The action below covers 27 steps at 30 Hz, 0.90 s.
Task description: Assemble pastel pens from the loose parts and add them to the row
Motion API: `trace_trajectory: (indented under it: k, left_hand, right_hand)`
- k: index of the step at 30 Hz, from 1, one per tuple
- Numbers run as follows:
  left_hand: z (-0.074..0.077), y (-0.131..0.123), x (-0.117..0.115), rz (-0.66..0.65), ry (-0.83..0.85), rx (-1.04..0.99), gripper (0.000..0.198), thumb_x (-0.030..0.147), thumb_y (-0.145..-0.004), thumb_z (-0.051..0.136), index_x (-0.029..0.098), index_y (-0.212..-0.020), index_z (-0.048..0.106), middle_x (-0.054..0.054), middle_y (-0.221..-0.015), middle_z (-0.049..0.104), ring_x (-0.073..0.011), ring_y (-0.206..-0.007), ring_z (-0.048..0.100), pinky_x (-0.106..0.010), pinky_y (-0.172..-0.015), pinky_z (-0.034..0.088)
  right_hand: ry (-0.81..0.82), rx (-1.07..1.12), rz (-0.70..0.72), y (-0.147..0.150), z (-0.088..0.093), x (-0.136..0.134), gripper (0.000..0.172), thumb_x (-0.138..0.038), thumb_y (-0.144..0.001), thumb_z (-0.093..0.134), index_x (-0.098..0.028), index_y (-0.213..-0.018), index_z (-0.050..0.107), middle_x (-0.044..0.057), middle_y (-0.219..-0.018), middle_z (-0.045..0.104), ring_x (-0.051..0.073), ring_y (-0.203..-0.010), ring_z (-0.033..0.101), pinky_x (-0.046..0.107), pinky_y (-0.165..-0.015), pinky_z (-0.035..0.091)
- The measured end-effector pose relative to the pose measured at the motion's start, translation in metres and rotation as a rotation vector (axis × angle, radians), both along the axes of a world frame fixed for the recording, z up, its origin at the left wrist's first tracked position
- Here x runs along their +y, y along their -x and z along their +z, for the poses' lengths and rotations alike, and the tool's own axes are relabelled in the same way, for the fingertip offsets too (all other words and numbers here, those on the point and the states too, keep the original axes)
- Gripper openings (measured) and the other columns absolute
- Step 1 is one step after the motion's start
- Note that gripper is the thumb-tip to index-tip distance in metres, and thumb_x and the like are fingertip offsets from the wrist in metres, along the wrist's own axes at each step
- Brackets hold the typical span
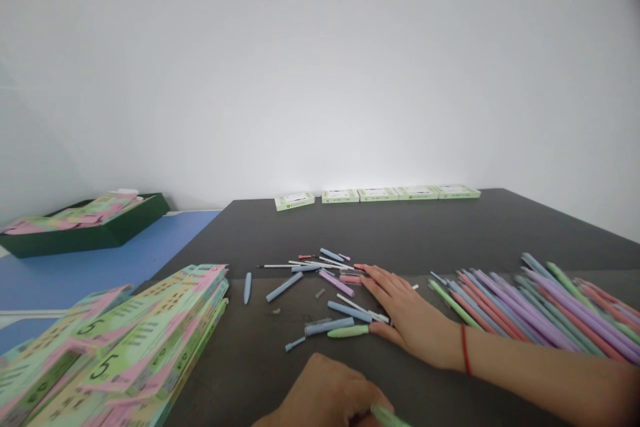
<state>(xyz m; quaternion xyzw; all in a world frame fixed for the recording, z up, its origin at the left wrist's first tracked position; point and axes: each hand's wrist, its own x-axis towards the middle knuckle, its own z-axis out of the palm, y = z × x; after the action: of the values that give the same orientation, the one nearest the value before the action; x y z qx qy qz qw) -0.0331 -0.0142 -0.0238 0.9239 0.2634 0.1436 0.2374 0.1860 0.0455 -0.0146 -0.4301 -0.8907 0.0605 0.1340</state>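
Note:
Palm down, my right hand (400, 303) reaches in from the right with fingers stretched out over loose pen parts; its thumb touches the end of a green pen piece (349, 331). At the bottom edge my left hand (333, 397) is curled round a green pen part (387, 416), partly cut off by the frame. Blue tubes (284, 287), a purple piece (337, 283), thin white refills (285, 266) and small caps lie scattered left of my right hand. A short blue piece (247, 288) lies apart on the left.
Rows of coloured pens (530, 310) lie on the right, partly behind my right forearm. Stacked green-and-pink packages (150, 340) fill the front left. A dark green tray (115, 230) holds more packages. Several flat boxes (379, 194) line the black table's (380, 233) far edge by the wall.

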Motion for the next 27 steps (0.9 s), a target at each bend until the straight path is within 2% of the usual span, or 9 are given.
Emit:
trace_trajectory:
  k: [6, 11, 15, 18, 22, 24, 27]
  left_hand:
    - [-0.002, -0.001, 0.001, -0.021, -0.025, -0.01, 0.021, 0.023, -0.088, 0.048, 0.023, -0.095, 0.068, 0.001, -0.071, 0.071, -0.0116, -0.063, 0.066, -0.017, -0.055, 0.04]
    - [0.0, -0.003, 0.003, -0.024, 0.002, -0.007, 0.016, 0.025, -0.086, 0.054, 0.021, -0.091, 0.069, 0.001, -0.07, 0.072, -0.0112, -0.062, 0.067, -0.016, -0.054, 0.04]
    - [0.003, -0.004, 0.001, 0.025, -0.029, 0.028, 0.015, 0.021, -0.085, 0.053, 0.021, -0.085, 0.068, 0.001, -0.072, 0.072, -0.0114, -0.064, 0.066, -0.016, -0.055, 0.04]
    - [0.012, -0.005, -0.002, 0.137, -0.062, 0.111, 0.01, 0.021, -0.081, 0.057, 0.019, -0.076, 0.065, 0.0, -0.069, 0.07, -0.0139, -0.063, 0.066, -0.019, -0.052, 0.039]
    - [0.03, -0.003, -0.004, 0.33, -0.104, 0.217, 0.018, 0.027, -0.086, 0.05, 0.02, -0.073, 0.06, -0.001, -0.068, 0.069, -0.0176, -0.062, 0.065, -0.022, -0.053, 0.04]
    - [0.036, -0.002, -0.003, 0.398, -0.114, 0.276, 0.022, 0.029, -0.088, 0.045, 0.02, -0.074, 0.059, -0.002, -0.069, 0.068, -0.0194, -0.064, 0.065, -0.024, -0.054, 0.041]
    - [0.037, -0.003, -0.003, 0.434, -0.124, 0.348, 0.023, 0.028, -0.089, 0.042, 0.021, -0.075, 0.059, -0.003, -0.071, 0.069, -0.0217, -0.066, 0.066, -0.026, -0.057, 0.043]
  right_hand:
    - [-0.091, 0.057, -0.046, 0.026, -0.005, 0.033, 0.058, -0.041, -0.087, 0.054, -0.014, -0.136, 0.042, 0.017, -0.142, 0.041, 0.03, -0.131, 0.034, 0.049, -0.106, 0.031]
    - [-0.119, 0.088, -0.043, 0.025, 0.009, 0.044, 0.047, -0.036, -0.09, 0.049, -0.013, -0.131, 0.048, 0.017, -0.138, 0.045, 0.029, -0.128, 0.038, 0.049, -0.104, 0.034]
    - [-0.125, 0.162, 0.055, 0.012, 0.029, 0.024, 0.036, -0.027, -0.093, 0.042, -0.021, -0.128, 0.05, 0.012, -0.136, 0.048, 0.025, -0.128, 0.039, 0.049, -0.106, 0.032]
    - [-0.027, 0.274, 0.028, 0.001, 0.035, -0.002, 0.037, -0.027, -0.094, 0.038, -0.025, -0.129, 0.049, 0.009, -0.134, 0.05, 0.024, -0.127, 0.041, 0.049, -0.107, 0.031]
    - [0.253, 0.522, -0.094, -0.011, 0.027, -0.037, 0.034, -0.034, -0.095, 0.034, -0.028, -0.121, 0.055, 0.008, -0.117, 0.062, 0.024, -0.107, 0.057, 0.043, -0.094, 0.047]
    - [0.397, 0.638, -0.094, -0.014, 0.022, -0.051, 0.034, -0.035, -0.095, 0.031, -0.03, -0.119, 0.055, 0.006, -0.107, 0.066, 0.022, -0.091, 0.063, 0.038, -0.082, 0.053]
    - [0.524, 0.75, -0.056, -0.013, 0.019, -0.064, 0.036, -0.035, -0.096, 0.028, -0.032, -0.123, 0.052, 0.004, -0.095, 0.067, 0.019, -0.075, 0.064, 0.035, -0.072, 0.055]
